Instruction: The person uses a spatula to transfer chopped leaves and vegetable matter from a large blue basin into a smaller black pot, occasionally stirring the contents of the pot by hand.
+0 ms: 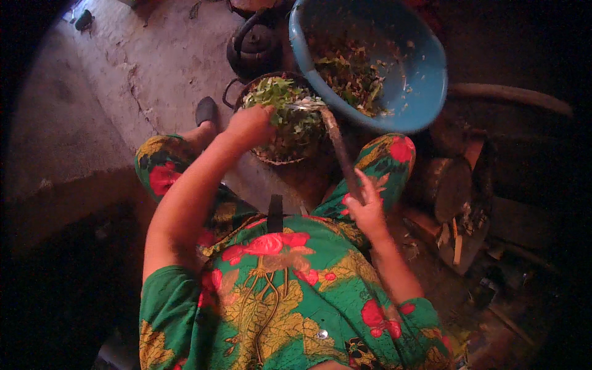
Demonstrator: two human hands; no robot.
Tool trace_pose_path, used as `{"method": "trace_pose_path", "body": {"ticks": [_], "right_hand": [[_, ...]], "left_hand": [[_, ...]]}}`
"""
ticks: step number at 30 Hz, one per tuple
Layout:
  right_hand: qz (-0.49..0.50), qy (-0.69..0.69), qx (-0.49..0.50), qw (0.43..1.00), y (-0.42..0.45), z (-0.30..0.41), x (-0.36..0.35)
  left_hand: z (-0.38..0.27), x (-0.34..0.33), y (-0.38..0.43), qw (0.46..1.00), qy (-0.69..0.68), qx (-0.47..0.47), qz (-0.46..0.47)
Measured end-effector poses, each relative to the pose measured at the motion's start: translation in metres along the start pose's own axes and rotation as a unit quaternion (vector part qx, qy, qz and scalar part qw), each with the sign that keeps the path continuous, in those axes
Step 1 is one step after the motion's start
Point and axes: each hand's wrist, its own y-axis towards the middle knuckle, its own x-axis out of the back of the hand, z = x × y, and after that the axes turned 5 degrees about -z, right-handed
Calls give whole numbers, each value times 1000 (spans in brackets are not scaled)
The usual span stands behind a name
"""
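Note:
A dark pot (277, 162) full of chopped green leaves (277, 92) stands between my knees. My left hand (252, 125) is at the pot's near left side, against the leaves; its fingers are partly hidden, so its grip is unclear. My right hand (367, 208) is closed around the dark handle of a long utensil (340, 148). The utensil's pale end reaches into the leaves at the pot's right side; its exact shape is blurred. A large blue plastic basin (421, 104) is tilted beside and above the pot, with chopped leaves and bits inside.
A blackened kettle (255, 46) stands behind the pot. My slippered foot (206, 111) is left of it, by a cracked earthen surface (115, 69). On the right lie a round wooden-looking object (453, 189), pieces of wood (458, 249) and a curved pole (508, 92).

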Motion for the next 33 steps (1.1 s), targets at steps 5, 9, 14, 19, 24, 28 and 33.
{"method": "trace_pose_path", "body": {"ticks": [5, 9, 14, 19, 24, 28, 33], "right_hand": [[77, -210, 69, 972, 7, 61, 58], [130, -364, 69, 920, 30, 87, 67], [171, -415, 87, 889, 87, 35, 35], [187, -458, 77, 866, 99, 46, 26], [200, -385, 14, 901, 78, 84, 36], [186, -327, 115, 919, 56, 107, 55], [170, -333, 191, 908, 53, 123, 31]], "left_hand": [[23, 70, -45, 999, 21, 22, -32], [72, 101, -90, 996, 23, 44, -71], [120, 93, -141, 977, 127, 55, -162], [124, 74, -144, 965, 128, 37, -226], [135, 66, -150, 959, 91, 31, -267], [135, 68, -156, 953, 95, 25, -286], [132, 71, -150, 961, 90, 40, -257]]}}
